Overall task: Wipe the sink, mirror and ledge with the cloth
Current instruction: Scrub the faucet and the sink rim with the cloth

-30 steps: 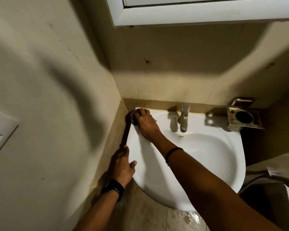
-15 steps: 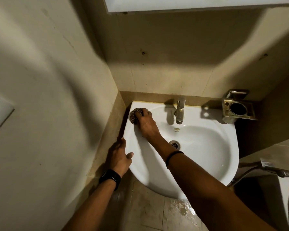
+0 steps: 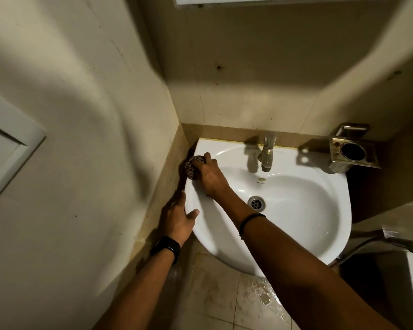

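Cloth [image 3: 193, 168] bunched under right hand [image 3: 210, 177] fingers, on sink [image 3: 320, 210] rim

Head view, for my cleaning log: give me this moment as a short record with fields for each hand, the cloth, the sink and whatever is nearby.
right hand: presses the cloth on the sink's left rear rim
cloth: dark, patterned, bunched, beside the wall corner
left hand: open, rests on the sink's left outer edge, thumb on the rim
sink: white basin, drain uncovered
faucet: metal, at the rear centre, no water seen running
holder: metal, wall-mounted, right of the sink
floor: tiled, wet patch below the sink
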